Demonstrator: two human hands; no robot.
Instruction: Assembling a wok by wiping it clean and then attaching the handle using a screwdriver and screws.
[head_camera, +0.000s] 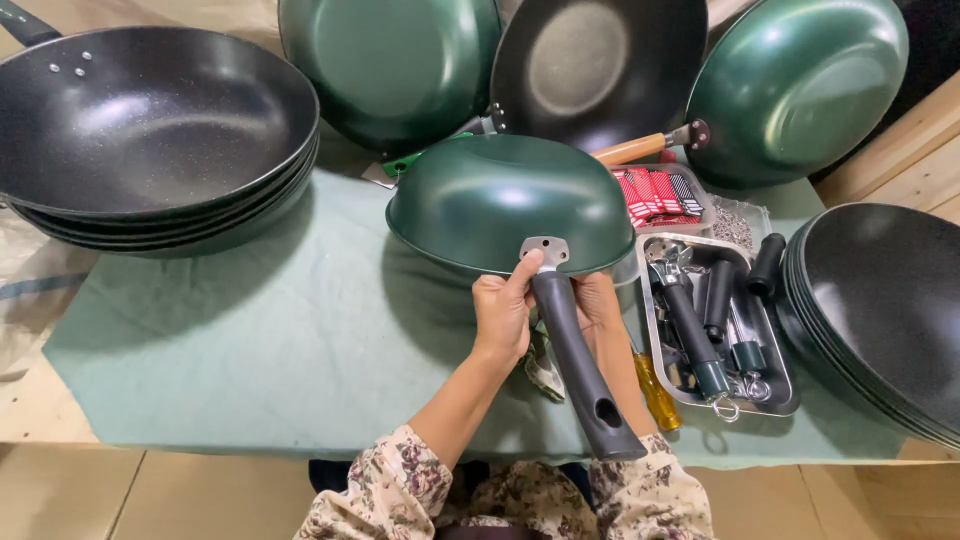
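An upturned green wok (505, 198) rests on the green cloth (250, 340), its metal bracket (545, 250) facing me. A long black handle (580, 370) runs from that bracket toward me. My left hand (503, 308) grips the handle's top end, thumb pressed against the bracket. My right hand (598, 300) sits behind the handle under the wok's rim, mostly hidden; what it holds is unclear.
A stack of black woks (150, 130) stands at the left and another stack (880, 310) at the right. Green and black woks (600, 60) lean at the back. A steel tray (780, 395) holds several black handles. A yellow screwdriver (658, 395) lies beside it.
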